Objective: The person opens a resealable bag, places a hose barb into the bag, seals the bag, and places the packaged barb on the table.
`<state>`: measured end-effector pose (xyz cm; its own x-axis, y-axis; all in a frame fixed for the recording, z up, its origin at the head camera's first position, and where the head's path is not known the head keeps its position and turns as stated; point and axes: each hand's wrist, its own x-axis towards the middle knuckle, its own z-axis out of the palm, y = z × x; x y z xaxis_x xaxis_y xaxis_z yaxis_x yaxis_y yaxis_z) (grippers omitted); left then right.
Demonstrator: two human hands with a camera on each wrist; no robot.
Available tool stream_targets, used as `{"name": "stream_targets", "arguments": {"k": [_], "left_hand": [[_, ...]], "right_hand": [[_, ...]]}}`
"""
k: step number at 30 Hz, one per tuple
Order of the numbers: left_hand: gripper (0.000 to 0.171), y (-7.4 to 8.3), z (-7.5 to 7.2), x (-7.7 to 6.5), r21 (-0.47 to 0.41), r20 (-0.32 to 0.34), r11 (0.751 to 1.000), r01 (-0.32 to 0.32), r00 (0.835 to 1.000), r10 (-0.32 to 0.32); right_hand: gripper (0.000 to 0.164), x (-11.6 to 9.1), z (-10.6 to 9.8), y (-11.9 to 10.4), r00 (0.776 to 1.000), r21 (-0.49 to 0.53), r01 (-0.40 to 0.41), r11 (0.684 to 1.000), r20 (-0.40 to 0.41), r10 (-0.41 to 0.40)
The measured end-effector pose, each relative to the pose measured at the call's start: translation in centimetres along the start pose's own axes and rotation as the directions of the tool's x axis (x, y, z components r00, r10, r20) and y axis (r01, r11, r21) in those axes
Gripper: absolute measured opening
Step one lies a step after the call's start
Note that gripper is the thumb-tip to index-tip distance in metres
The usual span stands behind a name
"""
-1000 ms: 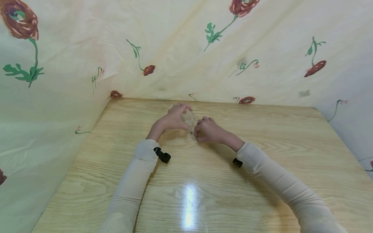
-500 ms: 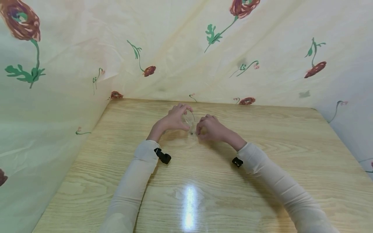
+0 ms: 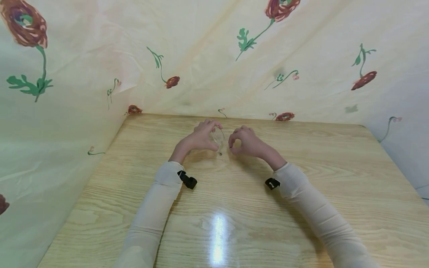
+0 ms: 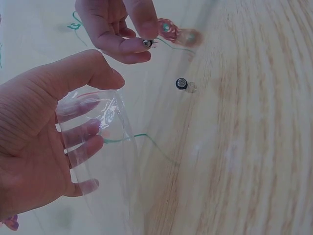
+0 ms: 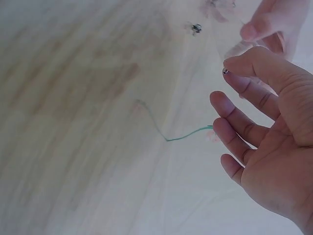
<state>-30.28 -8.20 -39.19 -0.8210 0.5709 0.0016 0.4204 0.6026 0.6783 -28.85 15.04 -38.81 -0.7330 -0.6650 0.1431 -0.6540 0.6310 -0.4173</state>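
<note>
My left hand (image 3: 202,136) holds a clear plastic bag (image 4: 115,147) at its mouth, which gapes round in the head view. Its thumb lies along the rim and the other fingers show through the film. To the right, my right hand (image 3: 246,142) pinches a tiny round silver-and-black piece (image 4: 147,43) between thumb and index finger; its exact kind is too small to tell. The other right fingers (image 5: 234,132) are loosely bent. A similar small round piece (image 4: 181,83) sits on the table near the bag, seen also in the head view, apart from both hands.
The wood-grain table (image 3: 187,223) runs up to a flower-printed sheet (image 3: 201,56) at the back, with more sheeting at the left and right. Black straps (image 3: 187,180) hang at both wrists. A bright light reflection lies on the tabletop in front.
My right hand has risen and moved slightly away from the table, pinching the small piece. The left hand and the bag stay almost still; the other piece has not moved.
</note>
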Motion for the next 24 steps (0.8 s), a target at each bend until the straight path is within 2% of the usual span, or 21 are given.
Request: {"name": "stream_targets", "arguments": {"k": [6,14,24], "left_hand": [[0.069,0.1,0.0,0.0,0.006,-0.001,1.000,0.008,1.000,-0.008],[0.069,0.0,0.1,0.1,0.016,-0.003,1.000,0.001,1.000,-0.001],[0.071,-0.2,0.1,0.3,0.014,0.005,1.000,-0.006,1.000,0.006]], "right_hand": [[0.005,0.3,-0.5,0.1,0.999,0.027,-0.006,1.000,-0.033,0.007],[0.004,0.5,-1.0,0.4,0.993,0.042,0.048,0.998,-0.106,-0.043],[0.005,0.9,-1.6,0.2,0.990,0.063,0.034,0.997,-0.137,-0.025]]}}
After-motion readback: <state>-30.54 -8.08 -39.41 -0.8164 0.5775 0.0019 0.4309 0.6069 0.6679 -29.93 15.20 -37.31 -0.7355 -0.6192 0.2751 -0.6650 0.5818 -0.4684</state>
